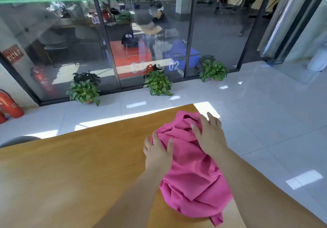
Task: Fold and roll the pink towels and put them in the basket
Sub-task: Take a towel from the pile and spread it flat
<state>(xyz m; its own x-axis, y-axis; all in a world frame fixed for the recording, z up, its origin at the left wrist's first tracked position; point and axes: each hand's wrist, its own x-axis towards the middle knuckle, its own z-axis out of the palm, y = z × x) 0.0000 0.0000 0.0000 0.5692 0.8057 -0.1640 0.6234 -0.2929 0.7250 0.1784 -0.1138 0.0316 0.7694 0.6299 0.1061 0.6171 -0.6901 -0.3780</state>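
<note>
The pink towel (192, 174) lies crumpled on the tabletop (79, 165), close to its right edge, with one near corner trailing towards the tabletop's near right edge. Only one heap of pink cloth is in view; whether it is one towel or more cannot be told.

Hand state: the left hand (157, 152) grips a gathered bunch at the towel's left side, thumb on top of the cloth. The right hand (211, 137) rests on the far part of the heap with fingers spread and straight, holding nothing.

Step in hand, as judged: opening the heap out flat before the first fold. To do it well:
1. Find two corners and draw them apart until the cloth lies in a single layer.
2. Shift the towel left, away from the edge, so that no part hangs over it.
3. Smooth the creases outward with flat palms.

Containers: no basket is in view. Farther off, on the tiled floor (265, 121), potted plants (84, 89) stand along a glass wall (62, 41); their pots hold green leafy growth.
</note>
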